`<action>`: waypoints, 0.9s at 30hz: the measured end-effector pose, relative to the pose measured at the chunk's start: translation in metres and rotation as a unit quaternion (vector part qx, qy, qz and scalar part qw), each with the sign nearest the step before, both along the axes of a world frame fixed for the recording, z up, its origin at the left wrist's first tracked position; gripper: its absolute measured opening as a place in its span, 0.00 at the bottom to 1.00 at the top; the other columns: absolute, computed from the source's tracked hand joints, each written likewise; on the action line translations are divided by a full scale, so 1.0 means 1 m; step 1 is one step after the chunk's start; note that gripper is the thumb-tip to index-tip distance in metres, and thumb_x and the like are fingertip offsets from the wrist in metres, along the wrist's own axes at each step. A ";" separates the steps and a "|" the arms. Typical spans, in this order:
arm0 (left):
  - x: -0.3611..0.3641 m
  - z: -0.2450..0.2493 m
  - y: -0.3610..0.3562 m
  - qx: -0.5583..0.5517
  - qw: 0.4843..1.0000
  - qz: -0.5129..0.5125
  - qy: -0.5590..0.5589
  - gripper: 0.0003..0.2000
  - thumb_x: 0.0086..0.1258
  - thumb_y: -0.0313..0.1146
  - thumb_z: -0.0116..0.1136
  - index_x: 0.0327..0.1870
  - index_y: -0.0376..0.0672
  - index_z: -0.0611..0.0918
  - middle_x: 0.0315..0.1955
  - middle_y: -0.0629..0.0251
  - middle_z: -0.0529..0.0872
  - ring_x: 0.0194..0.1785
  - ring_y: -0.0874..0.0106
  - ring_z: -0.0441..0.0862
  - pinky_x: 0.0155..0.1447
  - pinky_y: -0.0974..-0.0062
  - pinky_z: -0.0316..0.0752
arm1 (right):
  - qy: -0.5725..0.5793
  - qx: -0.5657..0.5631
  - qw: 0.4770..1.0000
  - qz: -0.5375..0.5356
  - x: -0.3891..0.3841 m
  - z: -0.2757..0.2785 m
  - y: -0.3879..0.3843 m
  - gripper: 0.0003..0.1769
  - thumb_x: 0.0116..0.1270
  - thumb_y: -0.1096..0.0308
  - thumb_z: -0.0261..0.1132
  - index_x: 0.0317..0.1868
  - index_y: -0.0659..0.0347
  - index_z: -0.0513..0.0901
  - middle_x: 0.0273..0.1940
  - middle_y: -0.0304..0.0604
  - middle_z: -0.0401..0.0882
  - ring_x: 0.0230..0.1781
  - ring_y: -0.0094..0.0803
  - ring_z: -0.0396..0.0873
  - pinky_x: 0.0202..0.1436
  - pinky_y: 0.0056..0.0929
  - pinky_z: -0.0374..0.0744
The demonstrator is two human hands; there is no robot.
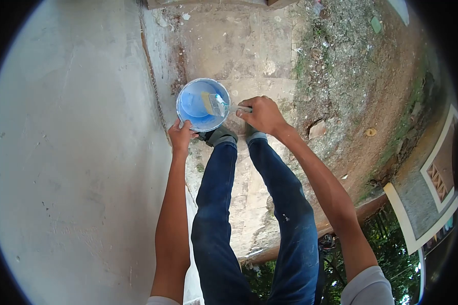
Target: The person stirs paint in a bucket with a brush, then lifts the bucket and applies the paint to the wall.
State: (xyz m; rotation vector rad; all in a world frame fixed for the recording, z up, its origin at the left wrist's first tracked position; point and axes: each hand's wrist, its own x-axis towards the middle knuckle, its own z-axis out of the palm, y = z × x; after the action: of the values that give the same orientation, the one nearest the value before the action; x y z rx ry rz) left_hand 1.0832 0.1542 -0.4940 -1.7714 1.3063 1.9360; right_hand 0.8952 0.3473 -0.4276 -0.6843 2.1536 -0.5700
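Note:
A round bucket (184, 110) with blue paint inside is gripped at its near left rim by my left hand (181, 134), fingers closed on the edge. My right hand (262, 115) is wrapped round the handle of a wide paintbrush (217, 104). The brush head lies over the bucket's opening, its pale bristles pointing left into the bucket. White and light blue paint marks the brush's ferrule. Below the bucket, my shoes and the legs of my blue jeans (216, 203) show.
A grey plastered wall (81, 152) rises close along the left. Under me runs a stained concrete strip (239, 46), with rough mossy soil (341, 101) to its right. A broken stone piece (317, 129) lies there. Farther right stands a building (427, 203).

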 end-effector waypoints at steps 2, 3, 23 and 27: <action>-0.006 0.005 0.007 -0.002 1.000 0.001 0.004 0.18 0.61 0.27 0.55 0.51 0.28 0.73 0.28 0.63 0.80 0.25 0.72 0.81 0.29 0.74 0.81 | 0.003 0.030 0.999 -0.010 0.014 0.003 -0.011 0.21 0.57 0.53 0.64 0.42 0.63 0.84 0.28 0.55 0.82 0.31 0.49 0.81 0.41 0.40 0.79; -0.009 0.009 0.011 -0.002 1.000 -0.009 0.006 0.18 0.61 0.27 0.55 0.52 0.28 0.73 0.28 0.62 0.80 0.25 0.72 0.81 0.29 0.74 0.81 | -0.032 0.060 0.997 -0.027 0.017 0.008 -0.018 0.20 0.57 0.53 0.64 0.40 0.62 0.85 0.29 0.55 0.82 0.34 0.49 0.81 0.42 0.40 0.78; -0.035 0.045 0.087 -0.085 0.991 -0.097 0.025 0.15 0.61 0.27 0.55 0.49 0.30 0.77 0.26 0.63 0.80 0.21 0.77 0.77 0.23 0.80 0.78 | 0.027 0.092 0.995 0.030 0.049 -0.025 0.002 0.12 0.57 0.60 0.64 0.28 0.61 0.84 0.30 0.51 0.83 0.35 0.42 0.83 0.39 0.38 0.79; -0.042 0.060 0.088 -0.078 0.996 -0.048 0.020 0.16 0.61 0.26 0.55 0.49 0.28 0.77 0.26 0.63 0.80 0.20 0.77 0.77 0.23 0.79 0.78 | -0.006 0.039 0.999 -0.011 0.033 0.000 0.020 0.13 0.58 0.59 0.63 0.28 0.62 0.84 0.28 0.52 0.82 0.35 0.44 0.82 0.41 0.40 0.78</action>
State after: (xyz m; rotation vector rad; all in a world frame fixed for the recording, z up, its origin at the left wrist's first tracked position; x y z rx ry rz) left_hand 1.0409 0.2423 -0.4343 -1.7104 1.5646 1.8732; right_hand 0.9283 0.3668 -0.4279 -0.6130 2.1631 -0.4968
